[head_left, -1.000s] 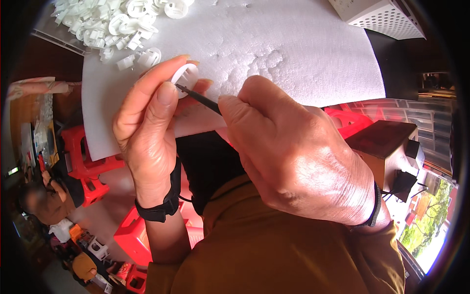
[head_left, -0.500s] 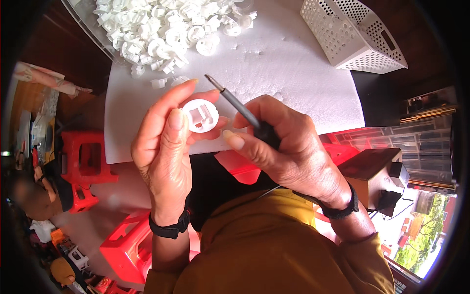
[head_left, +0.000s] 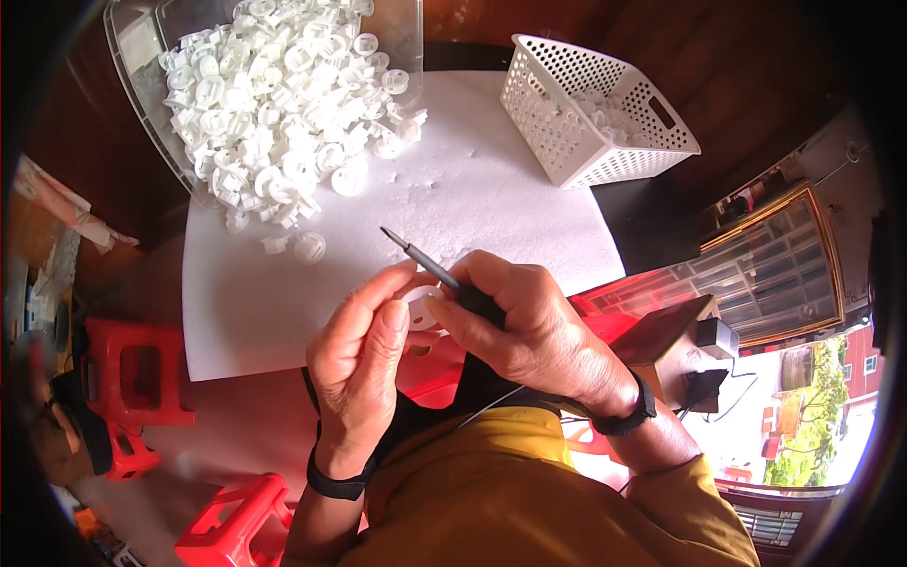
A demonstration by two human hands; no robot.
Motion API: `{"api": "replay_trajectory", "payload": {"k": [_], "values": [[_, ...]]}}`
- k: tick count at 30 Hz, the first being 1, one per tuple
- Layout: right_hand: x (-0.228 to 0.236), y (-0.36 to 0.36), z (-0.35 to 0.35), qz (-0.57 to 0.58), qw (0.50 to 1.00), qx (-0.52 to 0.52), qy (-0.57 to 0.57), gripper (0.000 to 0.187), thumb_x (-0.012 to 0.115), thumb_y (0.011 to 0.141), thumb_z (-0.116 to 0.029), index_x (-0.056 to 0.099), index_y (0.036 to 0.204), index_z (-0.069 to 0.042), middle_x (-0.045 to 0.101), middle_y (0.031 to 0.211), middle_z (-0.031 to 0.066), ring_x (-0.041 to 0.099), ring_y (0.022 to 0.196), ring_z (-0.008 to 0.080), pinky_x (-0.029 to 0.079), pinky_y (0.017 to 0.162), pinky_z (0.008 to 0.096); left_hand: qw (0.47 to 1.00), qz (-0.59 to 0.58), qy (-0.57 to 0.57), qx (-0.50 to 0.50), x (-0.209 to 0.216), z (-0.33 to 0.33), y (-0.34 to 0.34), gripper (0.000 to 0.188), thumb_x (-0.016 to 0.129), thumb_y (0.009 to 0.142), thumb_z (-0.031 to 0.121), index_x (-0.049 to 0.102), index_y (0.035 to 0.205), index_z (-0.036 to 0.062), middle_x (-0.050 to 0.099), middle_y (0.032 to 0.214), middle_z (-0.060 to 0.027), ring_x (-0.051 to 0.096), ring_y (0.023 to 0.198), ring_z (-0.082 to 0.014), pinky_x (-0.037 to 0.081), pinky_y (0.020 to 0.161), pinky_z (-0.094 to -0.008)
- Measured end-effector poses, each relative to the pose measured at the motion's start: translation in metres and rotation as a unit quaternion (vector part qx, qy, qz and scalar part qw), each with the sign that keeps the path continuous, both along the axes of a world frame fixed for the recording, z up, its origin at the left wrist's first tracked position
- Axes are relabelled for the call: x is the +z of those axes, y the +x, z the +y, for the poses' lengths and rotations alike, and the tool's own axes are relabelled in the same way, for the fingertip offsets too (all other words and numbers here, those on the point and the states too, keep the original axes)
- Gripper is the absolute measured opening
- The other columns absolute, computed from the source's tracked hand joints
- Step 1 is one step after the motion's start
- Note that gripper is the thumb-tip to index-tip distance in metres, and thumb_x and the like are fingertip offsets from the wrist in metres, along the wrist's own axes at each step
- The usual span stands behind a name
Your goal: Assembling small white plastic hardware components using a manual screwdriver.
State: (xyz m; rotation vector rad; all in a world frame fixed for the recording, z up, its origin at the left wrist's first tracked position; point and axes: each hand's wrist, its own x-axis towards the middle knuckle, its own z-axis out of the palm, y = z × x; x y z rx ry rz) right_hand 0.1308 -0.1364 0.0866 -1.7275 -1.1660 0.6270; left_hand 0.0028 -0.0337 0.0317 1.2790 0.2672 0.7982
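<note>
In my left hand I pinch a round white plastic piece between thumb and fingers, in front of my body at the table's near edge. My right hand is closed around a hand tool with a dark handle, grey shaft and narrow metal tip; its exact kind is unclear. The tip points up and to the left, past the piece. My right thumb reaches over the piece and hides part of it. Two loose white pieces lie on the white table covering beyond my hands.
A clear bin at the back left is heaped with similar white parts, some spilling onto the covering. A white perforated basket holding white pieces stands at the back right. Red stools stand at lower left. A brown box sits at right.
My hands have come together, and the right thumb and fingers are now at the white piece. The view has shifted, showing more of the bin and the basket's contents.
</note>
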Motion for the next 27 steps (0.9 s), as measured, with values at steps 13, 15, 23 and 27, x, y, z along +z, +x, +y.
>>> {"api": "replay_trajectory", "payload": {"k": [13, 15, 23, 27], "values": [[0.068, 0.145, -0.043, -0.171, 0.927, -0.318, 0.102, 0.023, 0.062, 0.091, -0.023, 0.060, 0.084, -0.001, 0.045, 0.051, -0.0050, 0.037, 0.039, 0.0015, 0.027, 0.036, 0.0208, 0.997, 0.056, 0.054, 0.002, 0.000, 0.008, -0.015, 0.031, 0.050, 0.098, 0.021, 0.058, 0.117, -0.0015, 0.066, 0.104, -0.0144, 0.066, 0.079, -0.0157, 0.052, 0.067, -0.0252], [0.070, 0.118, -0.024, -0.170, 0.937, -0.290, 0.096, 0.024, 0.063, 0.090, -0.025, 0.060, 0.082, -0.002, 0.045, 0.050, -0.0053, 0.038, 0.039, 0.0021, 0.029, 0.035, 0.0213, 0.996, 0.057, 0.069, 0.005, -0.005, 0.010, -0.016, 0.031, 0.049, 0.098, 0.021, 0.060, 0.115, -0.0032, 0.066, 0.101, -0.0157, 0.066, 0.076, -0.0161, 0.052, 0.066, -0.0259], [0.011, 0.063, 0.106, -0.202, 0.973, 0.015, -0.113, 0.025, 0.060, 0.090, -0.026, 0.060, 0.083, -0.002, 0.056, 0.059, 0.0065, 0.058, 0.049, 0.0164, 0.047, 0.047, 0.0319, 0.995, 0.072, 0.069, 0.008, -0.007, 0.008, -0.030, 0.024, 0.051, 0.098, 0.016, 0.061, 0.110, -0.0024, 0.066, 0.093, -0.0094, 0.062, 0.073, -0.0109, 0.049, 0.062, -0.0234], [-0.027, 0.057, 0.146, -0.415, 0.906, 0.034, -0.074, 0.027, 0.059, 0.088, -0.027, 0.060, 0.087, 0.000, 0.063, 0.070, 0.0169, 0.065, 0.069, 0.0329, 0.051, 0.064, 0.0439, 0.994, 0.085, 0.062, 0.029, -0.007, 0.012, -0.039, 0.024, 0.051, 0.098, 0.016, 0.062, 0.109, -0.0027, 0.066, 0.093, -0.0092, 0.061, 0.070, -0.0107, 0.049, 0.060, -0.0228]]}}
